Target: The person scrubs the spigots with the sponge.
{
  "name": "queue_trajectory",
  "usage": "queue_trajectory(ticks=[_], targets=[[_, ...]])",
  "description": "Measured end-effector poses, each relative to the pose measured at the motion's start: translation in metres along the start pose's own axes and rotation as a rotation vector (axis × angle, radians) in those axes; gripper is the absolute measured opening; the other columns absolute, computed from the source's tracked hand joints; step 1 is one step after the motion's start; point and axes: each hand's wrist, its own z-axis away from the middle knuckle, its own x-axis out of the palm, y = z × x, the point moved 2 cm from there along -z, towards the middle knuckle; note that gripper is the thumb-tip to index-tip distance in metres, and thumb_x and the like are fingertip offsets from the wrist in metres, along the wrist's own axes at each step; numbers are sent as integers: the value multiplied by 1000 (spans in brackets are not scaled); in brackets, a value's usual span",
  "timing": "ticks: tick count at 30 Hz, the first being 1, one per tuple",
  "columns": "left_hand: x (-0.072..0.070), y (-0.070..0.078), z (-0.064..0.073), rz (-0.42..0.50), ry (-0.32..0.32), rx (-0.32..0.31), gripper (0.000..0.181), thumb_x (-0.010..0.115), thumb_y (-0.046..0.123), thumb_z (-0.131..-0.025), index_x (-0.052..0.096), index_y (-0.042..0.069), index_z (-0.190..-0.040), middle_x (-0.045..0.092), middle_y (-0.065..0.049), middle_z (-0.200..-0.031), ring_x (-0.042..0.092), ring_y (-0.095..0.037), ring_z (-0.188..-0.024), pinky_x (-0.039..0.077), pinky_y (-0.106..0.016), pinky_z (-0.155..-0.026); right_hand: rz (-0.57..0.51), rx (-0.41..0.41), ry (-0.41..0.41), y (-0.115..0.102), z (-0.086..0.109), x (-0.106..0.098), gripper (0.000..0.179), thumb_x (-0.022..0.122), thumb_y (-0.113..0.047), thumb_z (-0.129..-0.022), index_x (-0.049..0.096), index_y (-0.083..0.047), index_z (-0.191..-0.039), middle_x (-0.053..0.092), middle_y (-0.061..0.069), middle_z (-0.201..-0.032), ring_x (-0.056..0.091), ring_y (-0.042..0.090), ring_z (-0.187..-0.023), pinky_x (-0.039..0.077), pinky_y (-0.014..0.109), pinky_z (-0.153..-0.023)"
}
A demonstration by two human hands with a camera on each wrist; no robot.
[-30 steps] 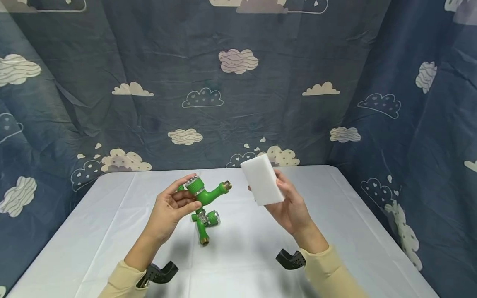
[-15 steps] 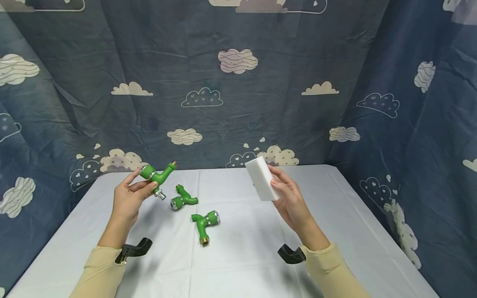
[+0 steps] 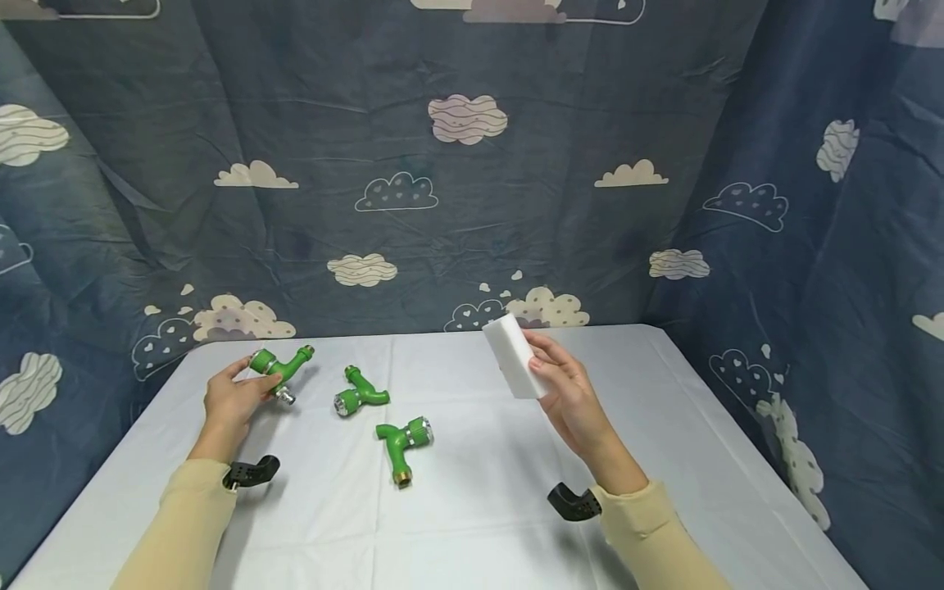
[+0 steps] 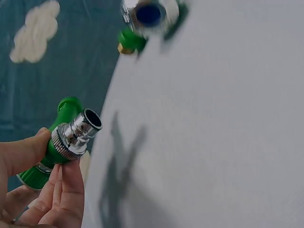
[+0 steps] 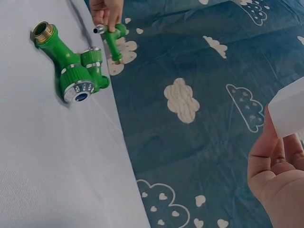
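At the table's far left, my left hand (image 3: 232,403) pinches a green water tap (image 3: 284,369) between thumb and fingers. Its chrome threaded nozzle (image 4: 81,128) points away from the palm in the left wrist view, and the tap's shadow falls apart from it on the cloth. My right hand (image 3: 574,397) holds a white sponge block (image 3: 514,357) up over the right half of the table. Two more green taps lie between the hands: one farther back (image 3: 361,392), one nearer with a brass threaded end (image 3: 402,447).
A white cloth covers the table (image 3: 472,524). Dark blue curtains (image 3: 472,205) with cloud prints stand behind it and at both sides. Each wrist wears a black camera mount, the left one (image 3: 253,473) and the right one (image 3: 574,503).
My left hand has carried its tap leftward and lower, away from the sponge block, uncovering the tap farther back. The right hand has turned the sponge block slightly and stays nearly in place.
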Motion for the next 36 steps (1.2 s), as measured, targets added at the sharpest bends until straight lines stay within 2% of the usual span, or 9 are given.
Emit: queue_trajectory(ticks=[2, 4, 8, 20, 23, 25, 29, 33, 36], targets=[[-1, -5, -2, -29, 11, -16, 86, 77, 8, -97, 28, 0, -168, 71, -21, -122, 65, 3, -64, 62, -16, -68, 7, 1, 3, 1, 0, 0, 40, 50, -16, -109, 62, -34, -142, 61, -3, -139, 58, 23, -118, 56, 30, -90], [-3, -9, -4, -49, 17, -33, 84, 75, 8, -99, 29, -1, -167, 56, -35, -146, 62, 3, -66, 62, -15, -68, 10, 2, 4, 1, -1, 1, 40, 50, -16, -109, 63, -34, -142, 61, -3, -139, 58, 23, -118, 55, 30, -90], [-6, -16, -5, -79, 28, -69, 77, 72, 8, -100, 32, -4, -165, 42, -38, -159, 58, 4, -69, 61, -13, -68, 18, -2, 0, 2, 0, 2, 40, 51, -16, -109, 63, -32, -143, 63, -5, -139, 58, 23, -118, 55, 30, -90], [-8, -15, -11, -286, 68, -28, 74, 76, 17, -98, 42, -17, -154, 36, -46, -153, 63, -2, -59, 58, -17, -57, 39, -7, 22, 2, -1, 0, 41, 51, -15, -108, 63, -34, -142, 62, -5, -139, 56, 23, -118, 54, 32, -91], [-7, -10, -9, -383, 85, -5, 73, 76, 20, -98, 44, -19, -151, 41, -46, -149, 69, -22, -91, 63, -30, -81, 44, -9, 25, 2, -1, 0, 41, 51, -15, -108, 63, -32, -144, 63, -5, -139, 57, 23, -118, 54, 32, -91], [-5, -7, -7, -465, 96, 19, 74, 75, 24, -99, 44, -20, -150, 45, -45, -148, 59, -43, -120, 57, -48, -104, 49, -7, 26, 2, -1, 0, 41, 51, -15, -108, 63, -31, -144, 63, -5, -139, 57, 23, -118, 54, 32, -91], [2, 1, -1, -550, 118, 91, 78, 73, 29, -100, 39, -17, -154, 46, -44, -150, 40, -60, -142, 38, -65, -122, 57, -5, 31, 2, -1, 0, 41, 52, -15, -108, 63, -29, -145, 63, -4, -139, 58, 24, -118, 54, 33, -91], [15, 9, 10, -542, 162, 207, 76, 71, 30, -102, 39, -14, -154, 50, -44, -141, 46, -59, -136, 42, -67, -116, 68, -10, 30, 1, -1, 1, 41, 52, -15, -108, 62, -26, -146, 63, -5, -140, 58, 24, -119, 54, 34, -91], [28, 17, 20, -541, 147, 310, 70, 71, 32, -102, 43, -10, -152, 55, -40, -129, 52, -55, -125, 46, -68, -107, 71, -11, 30, 1, 0, 1, 41, 52, -15, -108, 61, -25, -148, 63, -5, -140, 57, 25, -119, 54, 34, -91]])
